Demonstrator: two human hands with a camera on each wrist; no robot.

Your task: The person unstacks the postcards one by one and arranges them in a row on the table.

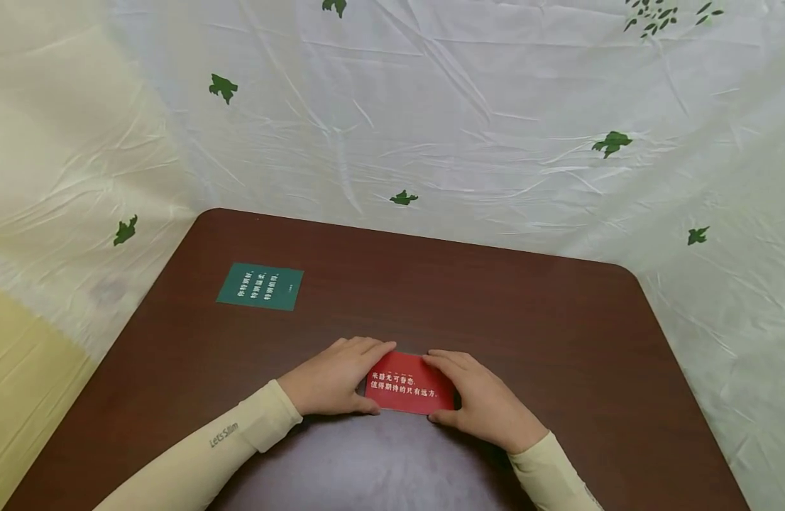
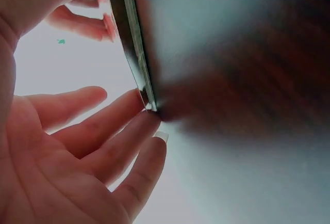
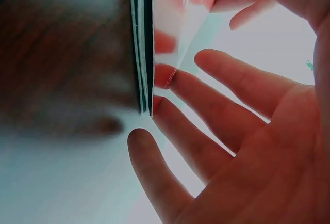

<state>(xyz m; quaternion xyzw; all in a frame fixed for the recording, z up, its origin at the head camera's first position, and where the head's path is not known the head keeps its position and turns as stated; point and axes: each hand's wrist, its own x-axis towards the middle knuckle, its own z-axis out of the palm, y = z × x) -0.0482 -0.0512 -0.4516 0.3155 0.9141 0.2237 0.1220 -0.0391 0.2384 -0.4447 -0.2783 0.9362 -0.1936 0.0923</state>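
A red card (image 1: 402, 383) with white Chinese characters lies flat near the front of the table, on top of a thin stack whose layered edge shows in both wrist views. My left hand (image 1: 341, 376) holds the stack's left end, thumb at the near edge and fingers toward the far edge. At the right end, my right hand (image 1: 482, 397) holds it the same way. Fingertips of the left hand (image 2: 98, 152) meet the stack edge (image 2: 139, 53) in the left wrist view. Similarly, the right hand (image 3: 232, 126) has fingertips against the stack edge (image 3: 142, 53).
Farther back on the left, a green card (image 1: 261, 287) with white writing lies flat on the dark brown table (image 1: 463, 298). White cloth (image 1: 431, 142) with green leaf shapes hangs behind the table and along its sides.
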